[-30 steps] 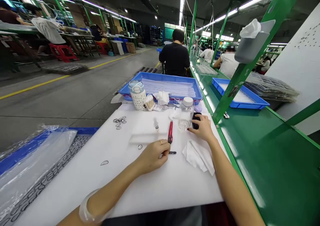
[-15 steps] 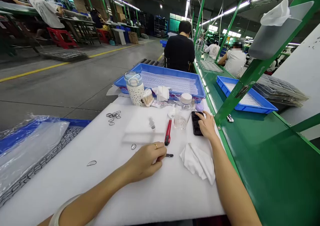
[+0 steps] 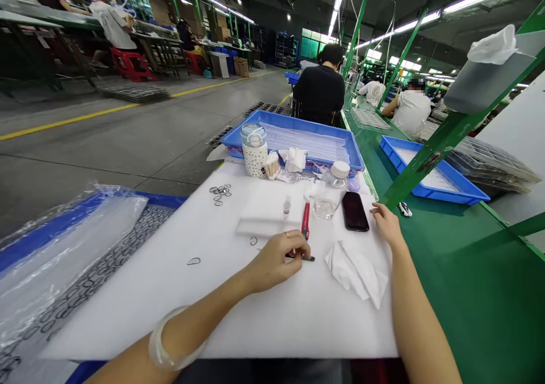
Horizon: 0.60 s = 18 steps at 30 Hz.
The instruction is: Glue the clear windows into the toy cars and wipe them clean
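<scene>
A: In the head view, what has been changed?

B: The right hand (image 3: 385,222) has been lifted off the phone (image 3: 355,211). Half a second ago its fingertips were laid on the screen; now it is rested on the tabletop (image 3: 255,310) just right of the phone, fingers loosely apart, nothing held.

A: And the left hand (image 3: 276,259)?

B: It has been kept where it was, fingers pinched together on a small dark tool (image 3: 307,257), near the red knife (image 3: 305,226) and the cloth (image 3: 355,270). A ring (image 3: 254,240) is seen just beside it.

A: What is meant by that?

B: The phone appears to have been left alone, with the work likely centred again on the tool and rings
</scene>
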Tool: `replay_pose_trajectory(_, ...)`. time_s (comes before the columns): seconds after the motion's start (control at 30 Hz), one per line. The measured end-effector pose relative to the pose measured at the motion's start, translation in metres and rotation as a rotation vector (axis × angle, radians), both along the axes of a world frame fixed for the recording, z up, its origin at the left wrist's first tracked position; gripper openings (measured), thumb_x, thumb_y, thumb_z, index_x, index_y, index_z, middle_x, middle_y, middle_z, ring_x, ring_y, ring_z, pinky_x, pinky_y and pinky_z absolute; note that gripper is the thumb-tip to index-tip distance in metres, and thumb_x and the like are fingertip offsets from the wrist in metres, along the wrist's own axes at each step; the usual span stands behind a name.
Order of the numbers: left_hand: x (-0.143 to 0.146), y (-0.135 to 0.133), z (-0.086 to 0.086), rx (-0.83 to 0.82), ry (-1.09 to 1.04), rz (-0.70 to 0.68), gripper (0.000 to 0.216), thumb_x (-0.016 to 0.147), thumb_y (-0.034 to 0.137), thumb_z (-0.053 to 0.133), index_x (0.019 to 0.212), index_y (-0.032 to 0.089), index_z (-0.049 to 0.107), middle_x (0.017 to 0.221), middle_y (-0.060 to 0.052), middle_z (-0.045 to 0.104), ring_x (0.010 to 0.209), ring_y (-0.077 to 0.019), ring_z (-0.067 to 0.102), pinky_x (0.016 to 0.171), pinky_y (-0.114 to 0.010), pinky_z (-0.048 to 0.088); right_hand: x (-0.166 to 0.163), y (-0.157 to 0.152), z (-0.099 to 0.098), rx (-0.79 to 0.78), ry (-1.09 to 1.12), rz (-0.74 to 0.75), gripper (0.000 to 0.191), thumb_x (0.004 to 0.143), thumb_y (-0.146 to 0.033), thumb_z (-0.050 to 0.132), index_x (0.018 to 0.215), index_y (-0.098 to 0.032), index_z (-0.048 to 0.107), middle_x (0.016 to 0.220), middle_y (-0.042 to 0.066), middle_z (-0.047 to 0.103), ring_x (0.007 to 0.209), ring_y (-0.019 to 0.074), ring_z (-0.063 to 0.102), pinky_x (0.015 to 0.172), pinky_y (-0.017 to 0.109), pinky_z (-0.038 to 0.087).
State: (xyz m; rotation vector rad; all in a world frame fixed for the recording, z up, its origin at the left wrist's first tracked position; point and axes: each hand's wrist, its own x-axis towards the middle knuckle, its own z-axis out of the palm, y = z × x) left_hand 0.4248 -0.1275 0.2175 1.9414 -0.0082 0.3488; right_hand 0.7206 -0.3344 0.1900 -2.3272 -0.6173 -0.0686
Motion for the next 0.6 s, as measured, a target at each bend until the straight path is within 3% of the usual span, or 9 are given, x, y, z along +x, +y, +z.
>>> replay_pose_trajectory(0.17, -0.001, 0.000, 0.007, -0.180, 0.050, 0.041, 0.012, 0.079, 0.021, 0.051, 0.085, 0.019, 0.062, 0.083, -0.003, 0.061, 0.077, -0.0154, 0.056, 0.069, -0.028, 0.045, -0.005, 0.008, -0.003, -0.029, 0.018, -0.004, 0.040, 0.081, -0.026, 0.042, 0.106, -0.014, 0.070, 0.110, 0.014, 0.069, 0.102, 0.0259, 0.063, 0.099, 0.042, 0.045)
replay_pose_trajectory(0.27, -0.003, 0.001, 0.011, -0.246, 0.071, 0.067, 0.012, 0.082, 0.027, 0.055, 0.085, 0.018, 0.062, 0.084, -0.004, 0.061, 0.078, -0.0156, 0.056, 0.069, -0.028, 0.046, -0.011, 0.011, 0.000, -0.052, 0.028, 0.013, 0.045, 0.084, -0.028, 0.041, 0.117, -0.012, 0.068, 0.118, 0.016, 0.066, 0.108, 0.0268, 0.061, 0.103, 0.043, 0.043)
replay_pose_trajectory(0.33, -0.004, 0.002, 0.012, -0.274, 0.092, 0.082, 0.012, 0.080, 0.028, 0.057, 0.084, 0.018, 0.063, 0.084, -0.004, 0.062, 0.079, -0.0162, 0.057, 0.069, -0.029, 0.046, -0.015, 0.010, 0.003, -0.063, 0.051, 0.047, 0.054, 0.085, -0.035, 0.048, 0.134, -0.014, 0.058, 0.131, 0.015, 0.061, 0.117, 0.0276, 0.058, 0.105, 0.043, 0.042)
replay_pose_trajectory(0.4, -0.005, 0.003, 0.013, -0.291, 0.110, 0.090, 0.012, 0.079, 0.027, 0.058, 0.083, 0.019, 0.064, 0.084, -0.004, 0.062, 0.080, -0.0168, 0.057, 0.069, -0.029, 0.046, -0.019, 0.008, 0.004, -0.079, 0.121, 0.137, 0.076, 0.078, -0.043, 0.063, 0.148, -0.019, 0.043, 0.145, 0.014, 0.050, 0.130, 0.0292, 0.050, 0.109, 0.044, 0.040)
replay_pose_trajectory(0.5, -0.006, 0.004, 0.015, -0.306, 0.130, 0.097, 0.012, 0.078, 0.028, 0.058, 0.082, 0.019, 0.064, 0.084, -0.004, 0.062, 0.079, -0.0166, 0.057, 0.070, -0.030, 0.045, -0.020, 0.005, 0.006, -0.060, 0.245, 0.232, 0.098, 0.070, -0.043, 0.074, 0.155, -0.023, 0.027, 0.153, 0.015, 0.040, 0.141, 0.0309, 0.039, 0.111, 0.047, 0.038)
replay_pose_trajectory(0.6, -0.007, 0.005, 0.016, -0.303, 0.149, 0.105, 0.012, 0.077, 0.029, 0.058, 0.081, 0.019, 0.064, 0.084, -0.003, 0.062, 0.077, -0.0161, 0.056, 0.068, -0.029, 0.043, -0.020, 0.006, 0.008, 0.023, 0.252, 0.188, 0.082, 0.075, -0.038, 0.069, 0.150, -0.024, 0.037, 0.147, 0.014, 0.049, 0.138, 0.0309, 0.044, 0.109, 0.050, 0.039)
